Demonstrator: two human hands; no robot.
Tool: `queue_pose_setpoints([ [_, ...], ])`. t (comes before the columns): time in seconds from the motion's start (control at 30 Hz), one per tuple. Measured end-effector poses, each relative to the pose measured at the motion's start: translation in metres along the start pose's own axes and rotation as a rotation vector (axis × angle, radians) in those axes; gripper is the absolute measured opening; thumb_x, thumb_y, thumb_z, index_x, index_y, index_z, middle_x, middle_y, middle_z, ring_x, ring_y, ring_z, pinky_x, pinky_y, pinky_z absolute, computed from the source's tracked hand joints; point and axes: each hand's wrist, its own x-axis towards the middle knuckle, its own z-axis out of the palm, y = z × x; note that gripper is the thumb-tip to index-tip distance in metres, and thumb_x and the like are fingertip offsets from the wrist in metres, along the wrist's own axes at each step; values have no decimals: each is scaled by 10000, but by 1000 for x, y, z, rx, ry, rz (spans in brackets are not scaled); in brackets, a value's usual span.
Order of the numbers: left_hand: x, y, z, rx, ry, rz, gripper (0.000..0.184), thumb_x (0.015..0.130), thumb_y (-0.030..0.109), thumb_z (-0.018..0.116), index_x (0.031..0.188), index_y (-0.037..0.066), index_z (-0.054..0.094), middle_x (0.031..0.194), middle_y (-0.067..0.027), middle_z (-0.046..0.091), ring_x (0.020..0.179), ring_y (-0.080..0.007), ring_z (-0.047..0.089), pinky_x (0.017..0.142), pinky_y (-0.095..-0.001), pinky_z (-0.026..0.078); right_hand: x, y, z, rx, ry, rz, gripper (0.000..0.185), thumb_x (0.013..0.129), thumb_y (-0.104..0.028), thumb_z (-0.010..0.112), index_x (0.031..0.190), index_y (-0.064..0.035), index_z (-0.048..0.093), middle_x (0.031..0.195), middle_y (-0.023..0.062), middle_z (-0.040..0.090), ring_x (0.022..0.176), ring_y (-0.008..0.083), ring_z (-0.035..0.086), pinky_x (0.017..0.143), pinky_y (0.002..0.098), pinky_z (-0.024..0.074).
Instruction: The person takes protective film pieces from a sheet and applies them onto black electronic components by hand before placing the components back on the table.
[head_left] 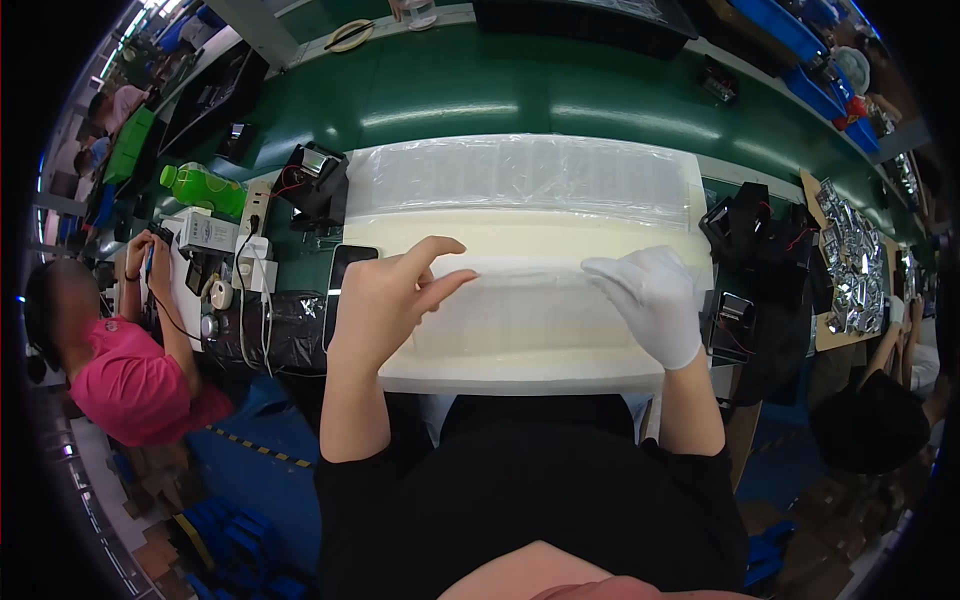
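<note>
A stack of pale sheets [450, 235] lies before me, with a strip of clear plastic film [520, 175] across its far part. Over its left half is my left hand [385, 300], bare, thumb and index finger apart with nothing visible between them. My right hand [655, 305] wears a white glove over the right half. Its fingertips are pressed together by the edge of a thin whitish sheet [530, 280] that spans the space between my hands. Whatever those fingertips hold is too small to make out.
At left are a phone [345, 270], a power strip [250, 215], a green bottle [205, 188] and a black device [313, 180]. Black parts with red wires [750, 225] lie at right. A person in pink [135, 385] works at far left; another person is at far right.
</note>
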Motion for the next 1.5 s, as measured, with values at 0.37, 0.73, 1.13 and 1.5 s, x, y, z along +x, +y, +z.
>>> queue_pose_setpoints([
  [0.37,-28,3,93,-4,-99,330,462,921,311,665,1347,156,578,1431,-69,517,1398,-320,413,1201,-494,286,-22,40,38,-103,-81,118,129,813,-178,717,901,-89,749,833,40,633,787,233,564,753,339,443],
  [0.73,-10,-3,81,39,87,184,517,909,311,676,1381,138,554,1396,-59,552,1446,-288,363,1210,-514,254,-5,19,77,-43,-25,75,168,816,-121,711,970,-56,726,894,77,620,795,260,556,792,367,457],
  [1.13,2,-9,0,58,-356,-78,327,864,254,734,1124,86,628,815,-27,625,806,-205,613,1010,-416,441,-9,11,71,122,-21,50,89,838,-76,671,914,-33,655,906,86,623,830,266,568,814,347,456],
  [1.5,-18,-11,49,57,137,198,441,813,187,746,1213,73,599,1244,-109,560,1168,-306,534,1012,-415,424,-1,15,66,16,-12,72,98,853,-118,645,919,-58,686,900,85,624,822,261,572,782,351,455],
])
